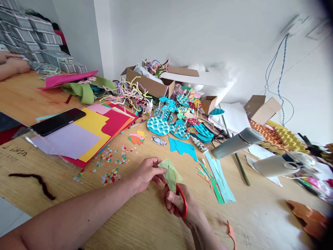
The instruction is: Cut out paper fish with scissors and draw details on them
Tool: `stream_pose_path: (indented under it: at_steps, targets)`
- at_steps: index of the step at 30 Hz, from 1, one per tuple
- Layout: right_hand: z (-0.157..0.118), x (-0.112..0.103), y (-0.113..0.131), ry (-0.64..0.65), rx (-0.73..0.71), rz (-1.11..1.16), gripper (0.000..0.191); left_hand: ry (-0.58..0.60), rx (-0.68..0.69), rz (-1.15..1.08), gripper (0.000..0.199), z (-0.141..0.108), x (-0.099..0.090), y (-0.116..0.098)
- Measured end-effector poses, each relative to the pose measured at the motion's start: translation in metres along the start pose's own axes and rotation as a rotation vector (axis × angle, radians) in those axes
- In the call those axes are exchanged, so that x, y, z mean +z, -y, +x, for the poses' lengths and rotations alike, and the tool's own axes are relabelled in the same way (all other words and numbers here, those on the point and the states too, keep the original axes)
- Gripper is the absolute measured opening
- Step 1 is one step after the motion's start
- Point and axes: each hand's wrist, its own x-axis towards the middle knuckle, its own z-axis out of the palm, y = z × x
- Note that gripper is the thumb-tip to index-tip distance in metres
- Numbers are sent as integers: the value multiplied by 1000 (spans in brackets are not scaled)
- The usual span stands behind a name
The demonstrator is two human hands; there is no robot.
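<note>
Left hand [148,175] has its grip closed, thumb over fingers, on the light green paper [170,177], which has drawn dark lines on it. Right hand [183,199] has its grip wrapped around the red handles of the scissors [185,205], thumb and fingers curled at the loops; the blades are hidden by the paper, so how far they are parted cannot be told. Paper and scissors meet just above the worktop [125,222], near its front middle. Beyond the left hand lie scattered paper dots [110,176], with orange and yellow cutouts [136,138] farther back. Behind the paper is a bright blue sheet [183,149], a small white glue bottle [199,144] just beside it. To the right are pale blue strips [221,182] and, past them, a grey flask [230,147] lying tilted in view. Over on the left, a black phone [58,121] rests on stacked coloured sheets [66,139], and a dark brown fuzzy stem [41,184] lies nearer the front. Another person's hand [17,65] shows at the far left edge.
</note>
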Motion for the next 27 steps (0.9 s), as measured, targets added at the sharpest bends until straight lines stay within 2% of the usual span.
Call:
stream_pose_path:
  at_steps: [5,10,16,20,27]
  targets:
    - [0,-1,0,26,10,-9,59,3,-37,-19,37,2,1,1]
    - [1,-2,-1,40,6,-5,58,-6,-5,-21,35,0,1,1]
    - [2,-1,0,7,33,8,58,65,-53,0,39,-2,2,0]
    - [2,-2,1,17,29,-4,57,55,-57,29,38,-2,2,0]
    - [0,-5,1,16,-8,-22,53,57,-12,102,33,-2,1,-3]
